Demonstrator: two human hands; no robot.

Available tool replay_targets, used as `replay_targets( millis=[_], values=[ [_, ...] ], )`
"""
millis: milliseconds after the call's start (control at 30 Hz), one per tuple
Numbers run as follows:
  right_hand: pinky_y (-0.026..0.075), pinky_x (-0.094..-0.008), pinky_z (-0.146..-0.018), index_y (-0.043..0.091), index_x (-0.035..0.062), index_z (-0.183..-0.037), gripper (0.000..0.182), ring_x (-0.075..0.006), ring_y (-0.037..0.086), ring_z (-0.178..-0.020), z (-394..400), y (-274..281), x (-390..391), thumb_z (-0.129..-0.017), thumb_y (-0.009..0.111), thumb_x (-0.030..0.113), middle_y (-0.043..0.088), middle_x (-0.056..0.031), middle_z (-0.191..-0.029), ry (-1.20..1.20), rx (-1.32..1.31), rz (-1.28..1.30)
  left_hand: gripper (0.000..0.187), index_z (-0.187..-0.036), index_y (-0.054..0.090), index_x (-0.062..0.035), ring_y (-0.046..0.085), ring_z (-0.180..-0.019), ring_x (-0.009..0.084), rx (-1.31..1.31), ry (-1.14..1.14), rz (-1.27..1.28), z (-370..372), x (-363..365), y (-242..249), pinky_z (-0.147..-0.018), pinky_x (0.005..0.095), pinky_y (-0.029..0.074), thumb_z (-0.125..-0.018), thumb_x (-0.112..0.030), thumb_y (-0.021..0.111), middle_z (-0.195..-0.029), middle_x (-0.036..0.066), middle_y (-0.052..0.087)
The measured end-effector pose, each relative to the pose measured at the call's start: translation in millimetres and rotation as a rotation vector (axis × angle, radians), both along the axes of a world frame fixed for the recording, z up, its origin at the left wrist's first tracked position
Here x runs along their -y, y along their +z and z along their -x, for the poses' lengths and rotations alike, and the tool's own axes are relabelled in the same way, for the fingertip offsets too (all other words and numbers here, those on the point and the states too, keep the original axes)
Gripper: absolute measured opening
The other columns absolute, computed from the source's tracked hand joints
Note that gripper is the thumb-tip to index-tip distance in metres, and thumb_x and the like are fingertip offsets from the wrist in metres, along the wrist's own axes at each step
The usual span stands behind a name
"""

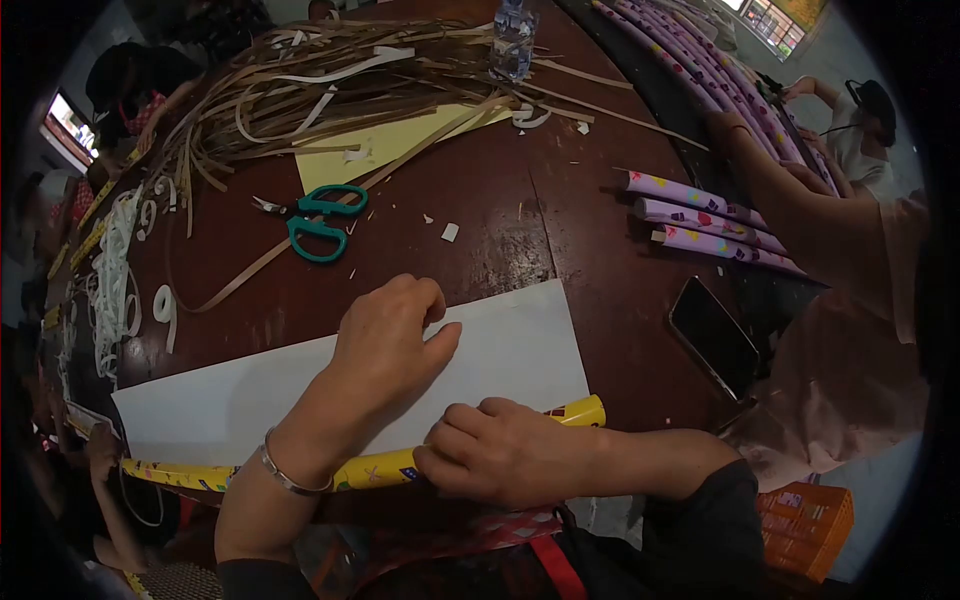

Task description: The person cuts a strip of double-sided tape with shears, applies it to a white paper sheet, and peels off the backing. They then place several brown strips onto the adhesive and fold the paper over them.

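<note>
A white paper sheet [505, 325] lies across the table in front of me. Along its near edge runs a yellow patterned paper roll [375, 471], printed with small coloured shapes. My right hand [500, 450] rests on this roll near its right end, fingers curled over it. Above the middle of the sheet is my left hand [395, 320], its fingers bent and the thumb apart, with nothing visible between them. My left wrist, with a metal bangle [285, 472], crosses over the roll. Teal-handled scissors [318, 225] lie beyond the sheet, blades partly spread.
Brown strips [260, 110] heap at the back, near a plastic bottle [513, 42] and a yellow sheet [375, 145]. White strips [112, 285] pile at left. At right are a phone [714, 338], purple rolls [705, 215] and a person's arm [800, 205]. Other people sit around.
</note>
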State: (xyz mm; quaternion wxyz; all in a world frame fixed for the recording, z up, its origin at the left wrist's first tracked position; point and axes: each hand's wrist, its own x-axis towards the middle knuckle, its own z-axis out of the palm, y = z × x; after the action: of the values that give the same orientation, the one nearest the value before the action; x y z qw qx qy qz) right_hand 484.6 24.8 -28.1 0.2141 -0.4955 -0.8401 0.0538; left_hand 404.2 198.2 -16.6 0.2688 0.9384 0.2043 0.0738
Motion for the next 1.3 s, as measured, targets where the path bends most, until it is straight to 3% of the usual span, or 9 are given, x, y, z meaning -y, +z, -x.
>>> replay_targets(
  millis=[233, 333, 433, 533, 667, 733, 867, 1033, 1300],
  values=[
    [0.048, -0.0357, -0.07, 0.062, -0.0014, -0.094, 0.044, -0.0257, 0.054, -0.087, -34, 11, 1, -0.084, 0.069, 0.041, 0.055, -0.0119, -0.088, -0.228, -0.021, 0.009, 0.016, -0.086, 0.063, -0.0012, 0.063, -0.079, 0.0358, 0.055, -0.029, 0.024, 3, -1, -5, -0.071, 0.0445, 0.051, -0.082, -0.014, 0.07, -0.084, 0.015, 0.061],
    [0.046, -0.0501, -0.1, 0.059, -0.0113, -0.111, 0.069, -0.0463, 0.051, -0.124, -40, 9, 4, -0.088, 0.064, 0.053, 0.055, -0.0342, -0.123, -0.313, 0.024, 0.071, 0.013, -0.086, 0.063, 0.0012, 0.062, -0.071, 0.0321, 0.099, -0.049, 0.033, 4, -4, -8, -0.063, 0.039, 0.05, -0.082, -0.01, 0.069, -0.083, 0.016, 0.061],
    [0.039, -0.0569, -0.107, 0.057, -0.0138, -0.118, 0.077, -0.05, 0.044, -0.133, -41, 10, 2, -0.091, 0.058, 0.059, 0.049, -0.039, -0.133, -0.341, 0.047, 0.188, 0.014, -0.087, 0.063, 0.0015, 0.062, -0.072, 0.0311, 0.09, -0.065, 0.049, 5, -6, -6, -0.063, 0.0385, 0.05, -0.082, -0.01, 0.069, -0.083, 0.016, 0.061],
    [0.037, -0.0601, -0.106, 0.057, -0.0135, -0.118, 0.078, -0.0495, 0.044, -0.133, -41, 9, 3, -0.093, 0.054, 0.06, 0.048, -0.0393, -0.135, -0.346, 0.056, 0.205, 0.013, -0.086, 0.063, -0.0006, 0.063, -0.078, 0.0355, 0.101, -0.031, 0.108, 6, -9, -8, -0.07, 0.0438, 0.05, -0.083, -0.011, 0.069, -0.083, 0.016, 0.061],
    [0.034, -0.0612, -0.108, 0.057, -0.0082, -0.124, 0.078, -0.048, 0.041, -0.136, -40, 10, 3, -0.091, 0.057, 0.063, 0.046, -0.036, -0.139, -0.368, 0.088, 0.255, 0.013, -0.086, 0.062, -0.0008, 0.063, -0.077, 0.0356, 0.072, -0.014, 0.093, 3, -2, -2, -0.069, 0.0441, 0.051, -0.084, -0.011, 0.07, -0.083, 0.016, 0.061],
    [0.036, -0.0623, -0.105, 0.058, -0.0122, -0.118, 0.075, -0.0487, 0.045, -0.132, -40, 8, 3, -0.093, 0.055, 0.059, 0.05, -0.0389, -0.133, -0.364, 0.073, 0.183, 0.014, -0.085, 0.062, -0.0014, 0.063, -0.075, 0.0359, 0.039, -0.024, -0.029, 1, 2, -1, -0.068, 0.0453, 0.051, -0.084, -0.012, 0.071, -0.083, 0.015, 0.061],
    [0.036, -0.0627, -0.105, 0.059, -0.0113, -0.118, 0.074, -0.0483, 0.046, -0.131, -40, 8, 3, -0.093, 0.056, 0.058, 0.051, -0.0385, -0.133, -0.367, 0.077, 0.152, 0.014, -0.084, 0.061, -0.0022, 0.063, -0.075, 0.035, 0.022, -0.032, -0.037, 1, 3, -4, -0.068, 0.0443, 0.052, -0.083, -0.012, 0.071, -0.082, 0.014, 0.06],
    [0.035, -0.0644, -0.105, 0.06, -0.0104, -0.118, 0.072, -0.0478, 0.047, -0.131, -39, 8, 4, -0.094, 0.056, 0.057, 0.052, -0.0376, -0.132, -0.369, 0.104, 0.158, 0.013, -0.08, 0.056, -0.0028, 0.064, -0.075, 0.0324, 0.062, -0.103, -0.294, 2, 16, -11, -0.066, 0.0419, 0.054, -0.083, -0.007, 0.068, -0.081, 0.014, 0.058],
    [0.034, -0.0658, -0.105, 0.06, -0.0106, -0.12, 0.072, -0.0482, 0.047, -0.131, -39, 9, 4, -0.095, 0.054, 0.056, 0.052, -0.038, -0.133, -0.364, 0.125, 0.162, 0.01, -0.084, 0.056, -0.0023, 0.064, -0.075, 0.0332, 0.044, -0.105, -0.195, 6, 5, -3, -0.066, 0.0438, 0.053, -0.087, -0.007, 0.065, -0.082, 0.015, 0.059]
  ],
)
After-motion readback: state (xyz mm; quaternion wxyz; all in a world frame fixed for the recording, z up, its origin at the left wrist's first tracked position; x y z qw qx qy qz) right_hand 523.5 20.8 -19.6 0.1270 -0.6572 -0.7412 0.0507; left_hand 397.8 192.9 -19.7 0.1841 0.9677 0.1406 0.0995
